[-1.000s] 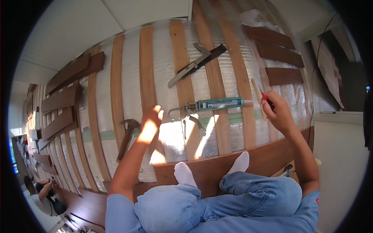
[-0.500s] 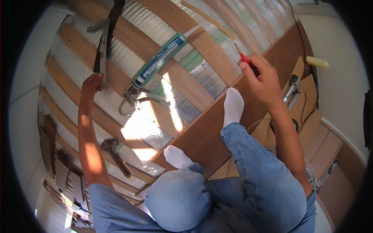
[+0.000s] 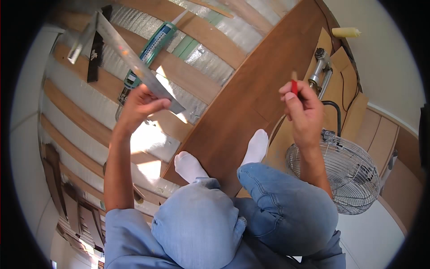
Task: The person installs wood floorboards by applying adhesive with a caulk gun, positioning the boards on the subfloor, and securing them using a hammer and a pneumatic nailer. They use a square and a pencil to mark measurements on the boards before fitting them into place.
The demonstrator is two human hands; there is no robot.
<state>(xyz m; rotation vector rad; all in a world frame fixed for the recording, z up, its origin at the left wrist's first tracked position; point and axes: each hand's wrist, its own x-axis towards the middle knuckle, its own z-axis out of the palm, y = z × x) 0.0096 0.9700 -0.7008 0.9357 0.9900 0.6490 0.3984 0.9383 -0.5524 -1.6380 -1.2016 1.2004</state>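
Observation:
My left hand (image 3: 136,110) is closed on a metal carpenter's square (image 3: 127,56), gripping its long arm near the lower end. The square is lifted above the battens, its short arm at the far left. Beneath it lies a green caulking gun (image 3: 156,42), its handle partly hidden by my hand. A black flat bar (image 3: 94,60) rests on the battens beside the square's corner. Over the brown floorboards (image 3: 255,98), my right hand (image 3: 304,112) pinches a red pencil (image 3: 294,86), tip pointing away from me.
Wooden battens (image 3: 201,36) run over silvery foil sheeting. At right stand a wire-caged fan (image 3: 349,179) and a metal tool (image 3: 319,67) on cardboard (image 3: 356,107). A pale yellow cylinder (image 3: 345,32) lies by the wall. Dark boards (image 3: 71,204) sit at lower left.
My left hand has raised the square off the battens and brought it nearer. The right hand with the pencil has drawn back toward me. The view has shifted, showing more of the fan.

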